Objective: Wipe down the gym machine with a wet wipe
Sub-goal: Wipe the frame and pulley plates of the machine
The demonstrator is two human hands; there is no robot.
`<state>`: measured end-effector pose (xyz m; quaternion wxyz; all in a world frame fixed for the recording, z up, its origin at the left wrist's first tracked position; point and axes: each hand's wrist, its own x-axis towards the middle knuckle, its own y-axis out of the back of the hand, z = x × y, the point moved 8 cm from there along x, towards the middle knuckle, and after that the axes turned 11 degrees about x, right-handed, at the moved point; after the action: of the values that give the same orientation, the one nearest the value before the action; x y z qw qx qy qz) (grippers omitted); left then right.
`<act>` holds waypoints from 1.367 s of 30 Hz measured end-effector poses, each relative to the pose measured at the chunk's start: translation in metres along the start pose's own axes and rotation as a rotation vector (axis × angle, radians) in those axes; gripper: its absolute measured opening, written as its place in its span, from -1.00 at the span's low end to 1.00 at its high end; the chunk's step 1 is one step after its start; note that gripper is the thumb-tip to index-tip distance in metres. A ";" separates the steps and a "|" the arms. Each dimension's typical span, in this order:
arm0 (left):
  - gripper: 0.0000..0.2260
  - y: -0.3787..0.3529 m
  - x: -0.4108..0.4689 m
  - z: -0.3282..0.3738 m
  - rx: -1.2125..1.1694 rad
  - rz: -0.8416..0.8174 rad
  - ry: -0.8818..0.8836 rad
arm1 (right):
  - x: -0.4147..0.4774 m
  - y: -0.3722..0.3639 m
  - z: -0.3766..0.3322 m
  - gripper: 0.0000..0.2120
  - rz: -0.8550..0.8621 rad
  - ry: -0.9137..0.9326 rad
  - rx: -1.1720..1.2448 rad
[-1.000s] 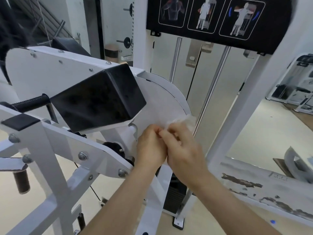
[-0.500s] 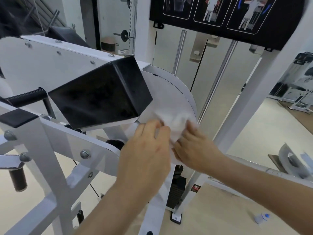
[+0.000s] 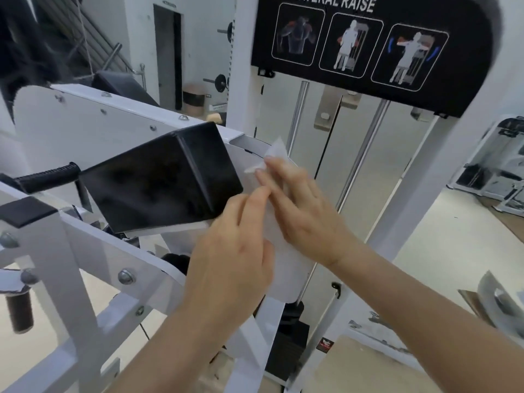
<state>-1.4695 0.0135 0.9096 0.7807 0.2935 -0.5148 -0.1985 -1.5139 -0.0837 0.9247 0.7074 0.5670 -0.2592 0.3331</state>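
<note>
A white wet wipe (image 3: 273, 154) lies spread against the round white cam plate (image 3: 286, 276) of the lateral raise machine. My right hand (image 3: 300, 205) presses the wipe flat on the plate with straight fingers; a corner of the wipe sticks up past the fingertips. My left hand (image 3: 229, 265) sits just left of it, fingers extended and touching the wipe's lower edge. The black arm pad (image 3: 158, 182) is directly left of both hands.
The white machine frame (image 3: 65, 251) with bolts runs across the lower left, with a black grip handle (image 3: 48, 174) above it. A black instruction placard (image 3: 360, 43) hangs overhead. Chrome guide rods (image 3: 363, 154) and a white upright (image 3: 442, 165) stand to the right.
The wipe was bunched between both hands; it is unfolded and flat on the plate. My right hand has slid up and over it, and my left hand has opened.
</note>
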 end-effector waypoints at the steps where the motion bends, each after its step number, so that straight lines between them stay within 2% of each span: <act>1: -0.57 0.003 0.002 0.005 0.039 0.017 -0.016 | -0.004 -0.003 -0.002 -0.61 -0.008 -0.009 0.006; 5: -0.73 0.027 0.008 0.024 0.050 0.150 -0.139 | -0.041 -0.019 -0.010 -0.57 -0.097 0.015 -0.076; 8: -0.75 0.016 0.015 0.021 0.112 0.123 -0.179 | -0.096 -0.046 -0.017 -0.66 -0.281 0.143 -0.089; 10: -0.74 -0.012 0.011 0.013 0.171 0.023 -0.130 | -0.113 -0.054 -0.022 -0.73 -0.358 0.268 -0.061; 13: -0.77 -0.046 -0.009 0.004 0.198 -0.025 0.008 | -0.086 -0.038 -0.020 -0.82 -0.250 0.388 0.038; 16: -0.83 -0.063 -0.023 -0.002 -0.059 0.010 0.266 | -0.062 -0.017 -0.015 -0.86 -0.123 0.492 0.146; 20: -0.84 -0.078 -0.031 -0.017 -0.421 0.174 0.631 | -0.068 -0.013 -0.006 -0.69 -0.141 0.655 0.082; 24: -0.89 -0.084 -0.033 -0.023 -0.735 0.321 0.806 | -0.062 -0.016 -0.007 -0.72 -0.235 0.722 -0.056; 27: -0.89 -0.101 -0.037 -0.027 -0.931 0.367 0.947 | -0.054 -0.019 -0.006 -0.57 -0.301 0.735 -0.157; 29: -0.88 -0.110 -0.044 -0.028 -0.992 0.385 0.982 | -0.057 -0.030 0.004 -0.59 -0.375 0.722 -0.272; 31: -0.83 -0.115 -0.058 -0.030 -0.901 0.349 0.980 | -0.063 -0.039 0.009 -0.49 -0.418 0.678 -0.449; 33: -0.69 -0.120 -0.075 -0.029 -0.715 0.255 0.981 | -0.089 -0.057 0.001 -0.36 -0.606 0.693 -0.579; 35: -0.58 -0.127 -0.090 -0.022 -0.555 0.084 0.945 | -0.139 -0.075 -0.008 -0.27 -0.829 0.743 -0.551; 36: -0.53 -0.131 -0.095 -0.015 -0.477 -0.020 0.895 | -0.157 -0.083 -0.009 -0.24 -0.910 0.707 -0.522; 37: -0.48 -0.133 -0.098 -0.008 -0.389 -0.113 0.820 | -0.163 -0.086 -0.012 -0.21 -0.932 0.674 -0.528; 38: -0.43 -0.132 -0.099 -0.002 -0.311 -0.179 0.734 | -0.157 -0.083 -0.017 -0.19 -0.881 0.657 -0.514; 41: -0.32 -0.119 -0.091 0.001 -0.306 -0.146 0.618 | -0.101 -0.066 -0.016 -0.26 -0.730 0.562 -0.543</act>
<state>-1.5069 -0.0201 0.7679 0.9182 0.2553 -0.1962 -0.2307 -1.5287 -0.0948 0.8049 0.9406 0.3060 0.0776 0.1253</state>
